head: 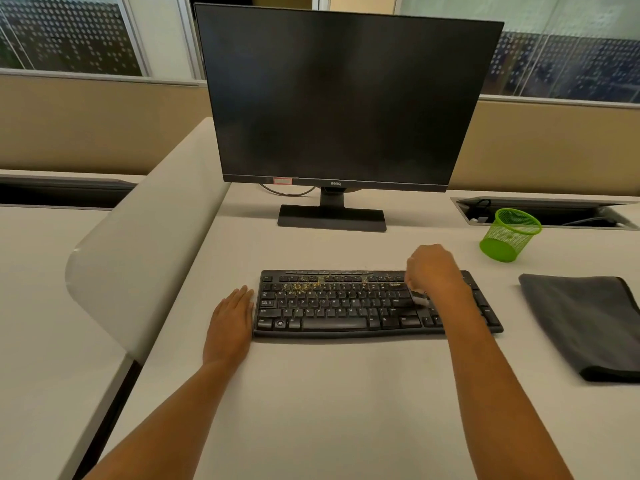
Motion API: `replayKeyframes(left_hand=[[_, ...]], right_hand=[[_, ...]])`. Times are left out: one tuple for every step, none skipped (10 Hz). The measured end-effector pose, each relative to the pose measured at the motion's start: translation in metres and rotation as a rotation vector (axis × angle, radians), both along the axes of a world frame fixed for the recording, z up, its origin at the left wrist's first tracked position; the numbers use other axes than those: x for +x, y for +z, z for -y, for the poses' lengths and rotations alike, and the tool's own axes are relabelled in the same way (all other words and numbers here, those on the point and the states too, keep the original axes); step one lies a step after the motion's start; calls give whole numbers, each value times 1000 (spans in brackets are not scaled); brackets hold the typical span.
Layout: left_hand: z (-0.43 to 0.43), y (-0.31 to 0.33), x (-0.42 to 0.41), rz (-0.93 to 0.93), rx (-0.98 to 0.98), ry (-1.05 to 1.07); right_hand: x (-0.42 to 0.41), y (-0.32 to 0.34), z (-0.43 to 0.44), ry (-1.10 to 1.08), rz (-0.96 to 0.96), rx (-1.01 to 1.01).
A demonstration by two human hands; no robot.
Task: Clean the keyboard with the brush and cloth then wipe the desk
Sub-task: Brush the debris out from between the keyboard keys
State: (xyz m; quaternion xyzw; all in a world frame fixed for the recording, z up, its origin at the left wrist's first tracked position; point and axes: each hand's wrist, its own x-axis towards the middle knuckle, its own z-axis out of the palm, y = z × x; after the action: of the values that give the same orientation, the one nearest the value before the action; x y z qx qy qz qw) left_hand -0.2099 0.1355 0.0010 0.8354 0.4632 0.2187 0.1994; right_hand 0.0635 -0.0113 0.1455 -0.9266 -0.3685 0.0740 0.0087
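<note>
Desk [329,393] bears a crumb-strewn keyboard [346,306]. My right hand [434,271] grips a brush [419,298] over its right keys. My left hand [232,320] lies flat, fingers straight, at its left end.

Soft, even indoor light falls on the pale bench [311,393], leaving only a faint shadow along the front edge of the keyboard [329,308]. The right hand [433,271] and its brush [419,299] are motion-blurred. Straight lines bow toward the frame's edges.

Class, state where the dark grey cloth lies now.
In the head view, the cloth lies on the desk, right of the keyboard and nearer the person than the green mesh cup.
</note>
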Motion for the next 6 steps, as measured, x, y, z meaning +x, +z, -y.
replayKeyframes(left_hand=[[1,1,0,5,-2,0],[0,0,0,5,1,3],[0,0,0,-2,3,2],[0,-2,-1,-6,4,0],[-2,-3,-1,-2,6,1],[-2,-3,0,1,9,-3]], right_hand=[[-29,-8,-15,70,-60,63],[-60,-15,-41,154,-165,100],[-82,-23,-58,292,-293,246],[-89,-25,-58,294,-465,519],[-78,-27,-54,115,-480,884],[-72,-33,-49,29,-423,902]])
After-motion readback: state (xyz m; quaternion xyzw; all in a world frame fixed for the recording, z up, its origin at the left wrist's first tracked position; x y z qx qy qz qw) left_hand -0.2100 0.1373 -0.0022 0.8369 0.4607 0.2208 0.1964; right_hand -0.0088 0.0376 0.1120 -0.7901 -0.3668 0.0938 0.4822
